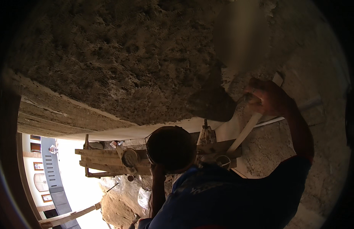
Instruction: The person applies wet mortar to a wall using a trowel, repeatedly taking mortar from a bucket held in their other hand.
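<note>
My left hand (158,171) grips a dark round bucket (171,147) low on its near side, holding it up close to my chest. The bucket's inside is too dark to read. Out to the right, my raised right hand (263,97) is closed round the handle of a trowel (213,104). Its broad, dark blade points left, in front of a wall with rough, wet-looking mortar (123,65). Whether the blade touches the wall, I cannot tell. Behind my right forearm runs a long pale straight strip (245,131).
Below are scaffold planks (104,158) with a small pail (130,157) on them. Lower down lie a sand heap (118,208) and a white sack (144,197). A wooden pole (70,217) crosses the lower left. Beyond stand a grey gate (53,171) and a house.
</note>
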Tool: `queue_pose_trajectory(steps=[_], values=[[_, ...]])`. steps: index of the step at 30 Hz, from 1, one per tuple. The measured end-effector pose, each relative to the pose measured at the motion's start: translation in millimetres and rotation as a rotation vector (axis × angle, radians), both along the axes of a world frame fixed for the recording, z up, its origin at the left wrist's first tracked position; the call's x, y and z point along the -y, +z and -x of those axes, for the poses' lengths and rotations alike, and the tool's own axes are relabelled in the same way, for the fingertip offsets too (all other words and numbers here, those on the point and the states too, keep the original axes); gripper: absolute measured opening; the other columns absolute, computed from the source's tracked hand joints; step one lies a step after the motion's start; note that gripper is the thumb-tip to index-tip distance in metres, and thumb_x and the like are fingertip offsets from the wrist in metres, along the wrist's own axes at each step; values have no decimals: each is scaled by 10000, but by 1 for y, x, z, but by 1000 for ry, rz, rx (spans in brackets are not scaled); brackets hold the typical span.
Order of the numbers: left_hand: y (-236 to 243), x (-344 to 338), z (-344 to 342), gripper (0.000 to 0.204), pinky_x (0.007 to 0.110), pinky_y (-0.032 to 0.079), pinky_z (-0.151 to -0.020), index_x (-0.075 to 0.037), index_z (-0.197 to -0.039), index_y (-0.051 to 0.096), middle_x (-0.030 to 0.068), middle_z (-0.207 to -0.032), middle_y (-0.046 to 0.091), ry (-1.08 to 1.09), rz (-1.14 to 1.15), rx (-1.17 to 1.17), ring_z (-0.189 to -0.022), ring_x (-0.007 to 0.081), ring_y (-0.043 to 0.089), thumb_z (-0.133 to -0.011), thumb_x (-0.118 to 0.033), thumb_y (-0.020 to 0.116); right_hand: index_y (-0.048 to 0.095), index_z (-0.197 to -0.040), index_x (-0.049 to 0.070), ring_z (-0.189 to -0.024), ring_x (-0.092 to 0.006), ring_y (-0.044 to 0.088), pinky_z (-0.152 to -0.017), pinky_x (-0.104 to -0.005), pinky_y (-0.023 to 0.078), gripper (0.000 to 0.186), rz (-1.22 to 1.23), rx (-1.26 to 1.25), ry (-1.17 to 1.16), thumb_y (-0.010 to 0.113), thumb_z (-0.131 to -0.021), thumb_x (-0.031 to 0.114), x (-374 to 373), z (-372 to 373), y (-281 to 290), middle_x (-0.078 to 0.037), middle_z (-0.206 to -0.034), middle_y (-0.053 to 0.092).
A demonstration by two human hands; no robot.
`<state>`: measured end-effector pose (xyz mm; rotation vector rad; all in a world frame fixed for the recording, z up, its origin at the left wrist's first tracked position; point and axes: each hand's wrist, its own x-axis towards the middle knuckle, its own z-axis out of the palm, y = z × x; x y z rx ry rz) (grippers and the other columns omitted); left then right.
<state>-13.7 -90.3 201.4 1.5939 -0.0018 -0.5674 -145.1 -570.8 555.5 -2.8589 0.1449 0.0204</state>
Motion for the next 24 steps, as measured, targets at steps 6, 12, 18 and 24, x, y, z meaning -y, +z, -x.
queue_pose_trajectory(steps=[6,12,18,24], values=[[24,21,10,114,253,340,-392,-72,-861,567,-35,-608,489,204,-45,-287,-463,75,449,-814,-168,605,585,-1131,112,-684,-194,650,-612,-327,513,372,-211,143,462,714,-801,225,-43,-19,15,-81,-758,636],[-5,-10,18,146,270,414,-454,-53,-877,563,31,-751,580,326,22,-291,-586,115,555,-835,-176,629,602,-1131,42,-613,-144,618,-583,-310,481,400,-349,-80,479,681,-841,307,-7,-72,-26,-86,-716,650],[-30,-20,35,107,225,379,-456,-92,-833,574,-39,-634,513,221,-24,-202,-522,67,490,-857,-183,623,508,-1296,6,-628,-62,504,-583,-243,426,537,-336,633,-322,630,-862,297,55,-50,86,12,-696,558],[19,-16,36,123,223,376,-457,-111,-750,607,-35,-624,515,285,-19,-323,-516,69,487,-852,-178,617,593,-1153,33,-882,-183,635,-828,-312,490,404,-311,360,-40,695,-779,150,29,-38,-6,-59,-1023,647]])
